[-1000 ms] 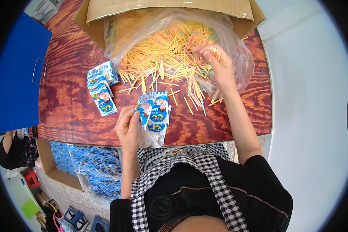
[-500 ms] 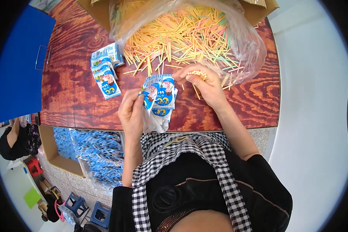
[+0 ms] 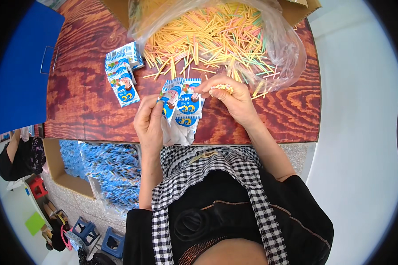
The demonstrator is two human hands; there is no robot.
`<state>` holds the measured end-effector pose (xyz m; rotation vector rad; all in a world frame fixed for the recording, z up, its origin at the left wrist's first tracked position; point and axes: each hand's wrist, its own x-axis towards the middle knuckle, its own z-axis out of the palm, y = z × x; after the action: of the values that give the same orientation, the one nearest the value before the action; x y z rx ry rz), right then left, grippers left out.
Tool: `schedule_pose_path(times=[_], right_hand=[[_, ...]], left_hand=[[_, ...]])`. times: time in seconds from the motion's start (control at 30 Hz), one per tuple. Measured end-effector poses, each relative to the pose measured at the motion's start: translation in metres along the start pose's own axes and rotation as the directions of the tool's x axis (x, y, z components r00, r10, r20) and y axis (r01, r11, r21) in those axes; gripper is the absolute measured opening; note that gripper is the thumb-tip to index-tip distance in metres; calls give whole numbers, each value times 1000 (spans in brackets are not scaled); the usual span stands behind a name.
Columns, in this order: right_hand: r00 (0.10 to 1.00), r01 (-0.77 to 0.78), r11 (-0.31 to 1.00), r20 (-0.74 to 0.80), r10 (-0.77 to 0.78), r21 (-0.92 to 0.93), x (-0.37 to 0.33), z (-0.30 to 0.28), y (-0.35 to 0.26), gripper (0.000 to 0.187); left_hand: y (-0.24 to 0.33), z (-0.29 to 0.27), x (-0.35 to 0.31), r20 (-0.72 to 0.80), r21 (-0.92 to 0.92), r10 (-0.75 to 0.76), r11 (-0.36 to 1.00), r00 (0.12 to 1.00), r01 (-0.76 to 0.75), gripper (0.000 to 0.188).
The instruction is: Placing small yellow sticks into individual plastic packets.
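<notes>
My left hand (image 3: 149, 118) pinches the left edge of a strip of small blue-and-white printed packets (image 3: 188, 105) above the table's near edge. White wrapping hangs below the printed part. My right hand (image 3: 235, 100) is closed round a bunch of thin pastel sticks (image 3: 224, 88), whose pale ends show above the curled fingers. Its fingertips reach the right edge of the packets; whether they grip the film I cannot tell. Just beyond both hands spreads a heap of yellow, pink and green sticks (image 3: 203, 37), spilling from a clear plastic bag (image 3: 292, 57).
More packets (image 3: 126, 90) lie folded together at the left on the red wood-grain table (image 3: 84, 106). A cardboard box (image 3: 303, 11) stands behind the bag. Below the table's left edge sits a carton (image 3: 70, 183) beside many blue packets (image 3: 112, 172). Another person (image 3: 24, 157) is at far left.
The packets and both hands have shifted slightly. The right hand has turned a little, and the loose yellow sticks seen beneath it before no longer show there.
</notes>
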<state>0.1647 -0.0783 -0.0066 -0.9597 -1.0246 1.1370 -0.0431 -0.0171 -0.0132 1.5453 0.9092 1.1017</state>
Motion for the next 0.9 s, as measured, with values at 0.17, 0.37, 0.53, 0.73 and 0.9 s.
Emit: schedule_pose_path(times=[0.17,0.37,0.53,0.73,0.9], right_hand=[[1000,5,999,8,-5,-39,-4,0,0,14],[1000,21,999,2,-21,-29,-10,-1,-1,14],[999,33,996,22,-31,-82,-12,-2,-2,14],[999,39,994,29,-36,-106,-11,-1,-3,13],[999,32,995,35,-29,-96,-9,0,-2,13]], left_hand=[[4,4,-2,2,-5,14,1000,1000,-14,9],[4,7,-6,65,-49,-4,999,998,7,12],[4,8,-6,72,-38,-23,999,997,26,12],[4,9,-5,71,-29,-25,999,997,27,12],[4,7,-5,70,-4,-36,999,997,36,12]])
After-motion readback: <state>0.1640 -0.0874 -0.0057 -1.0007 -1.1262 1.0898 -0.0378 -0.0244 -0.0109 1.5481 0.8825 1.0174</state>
